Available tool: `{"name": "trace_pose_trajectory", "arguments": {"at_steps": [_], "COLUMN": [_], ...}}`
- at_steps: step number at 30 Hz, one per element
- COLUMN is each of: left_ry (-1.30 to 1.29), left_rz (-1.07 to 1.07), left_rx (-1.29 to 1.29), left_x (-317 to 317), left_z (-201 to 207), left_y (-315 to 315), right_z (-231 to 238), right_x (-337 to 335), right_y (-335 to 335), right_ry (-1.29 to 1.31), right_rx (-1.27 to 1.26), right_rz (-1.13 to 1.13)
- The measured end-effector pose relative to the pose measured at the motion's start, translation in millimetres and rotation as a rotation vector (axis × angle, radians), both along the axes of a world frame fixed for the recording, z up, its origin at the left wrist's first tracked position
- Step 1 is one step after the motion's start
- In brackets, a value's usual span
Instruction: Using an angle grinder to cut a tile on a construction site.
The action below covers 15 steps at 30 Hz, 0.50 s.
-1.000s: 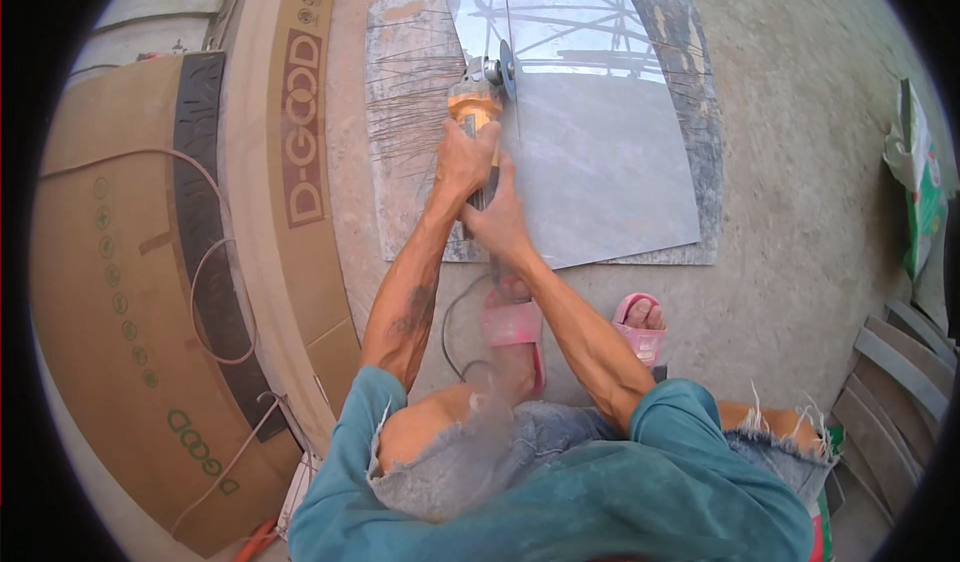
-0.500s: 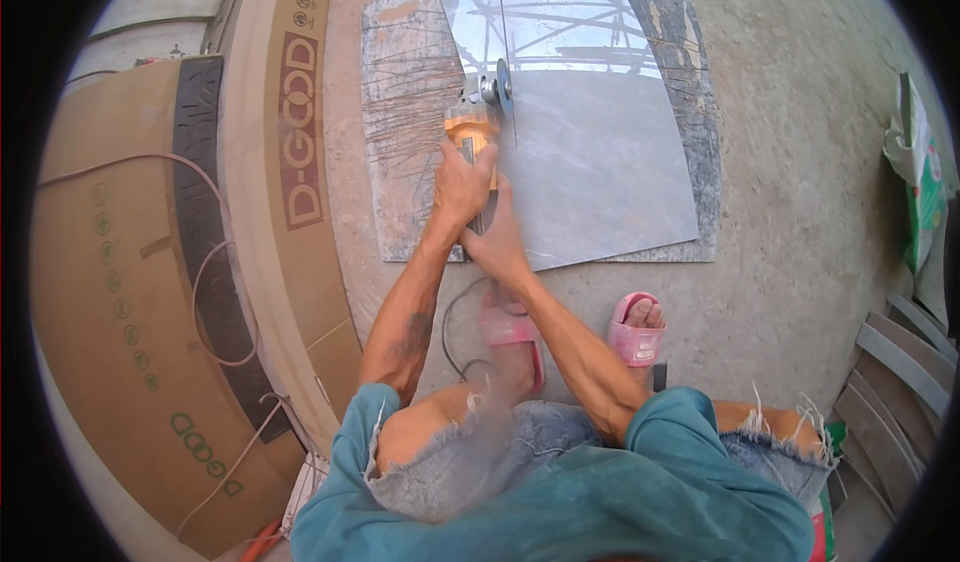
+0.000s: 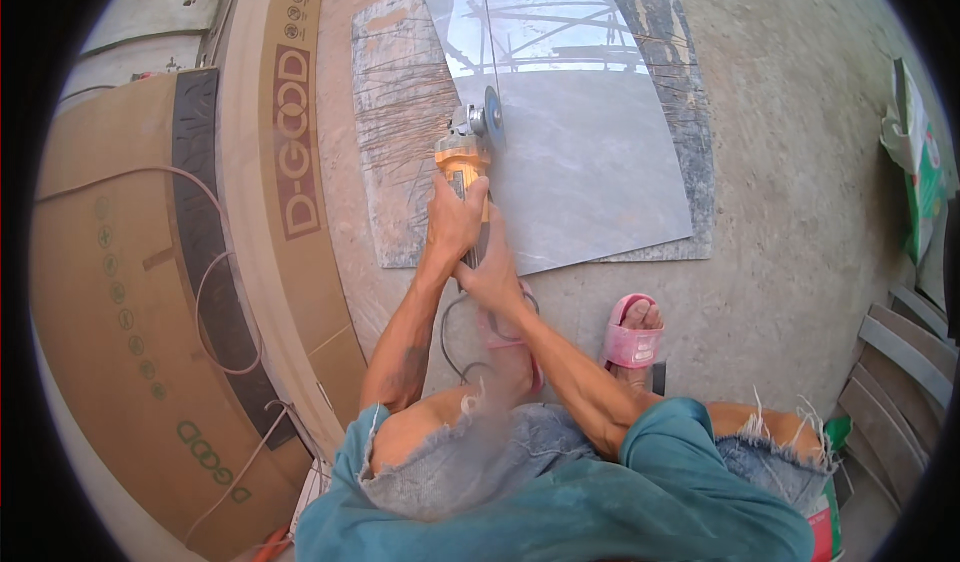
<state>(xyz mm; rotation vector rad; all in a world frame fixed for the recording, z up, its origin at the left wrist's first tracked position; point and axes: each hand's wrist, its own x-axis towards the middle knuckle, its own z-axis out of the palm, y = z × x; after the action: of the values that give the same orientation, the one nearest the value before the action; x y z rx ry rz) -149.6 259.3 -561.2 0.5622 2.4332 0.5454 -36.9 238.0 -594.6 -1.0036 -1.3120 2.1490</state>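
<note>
Both the left hand, forward, and right hand, behind, have fingers closed around the angle grinder. Keep the disc upright, aligned with the line across the grey tile, atop the scored board.

The left hand and right hand cover most of the grinder below its head, and some of their fingers are out of sight beneath it. The disc is blurred, and how deep it sits in the tile cannot be told. The tile runs past the upper edge and hides the middle of the board. The right forearm covers part of the hazy left sandal. The dark rim cuts off the sack, the lower edge the shirt.
</note>
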Motion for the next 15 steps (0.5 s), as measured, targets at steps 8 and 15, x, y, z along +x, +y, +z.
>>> {"name": "trace_pose_trajectory", "arguments": {"at_steps": [8, 15], "left_ry": [0.015, 0.018], "left_rz": [0.015, 0.003], "left_rx": [-0.041, -0.066], "left_x": [1.4, 8.8], "left_z": [-0.4, -0.1], "left_y": [-2.2, -8.8], "right_z": [-5.2, -1.4], "right_x": [-1.3, 6.3], "right_y": [-4.7, -11.4], "right_ry": [-0.016, -0.043], "right_rx": [-0.015, 0.016], "right_rz": [0.016, 0.006]}}
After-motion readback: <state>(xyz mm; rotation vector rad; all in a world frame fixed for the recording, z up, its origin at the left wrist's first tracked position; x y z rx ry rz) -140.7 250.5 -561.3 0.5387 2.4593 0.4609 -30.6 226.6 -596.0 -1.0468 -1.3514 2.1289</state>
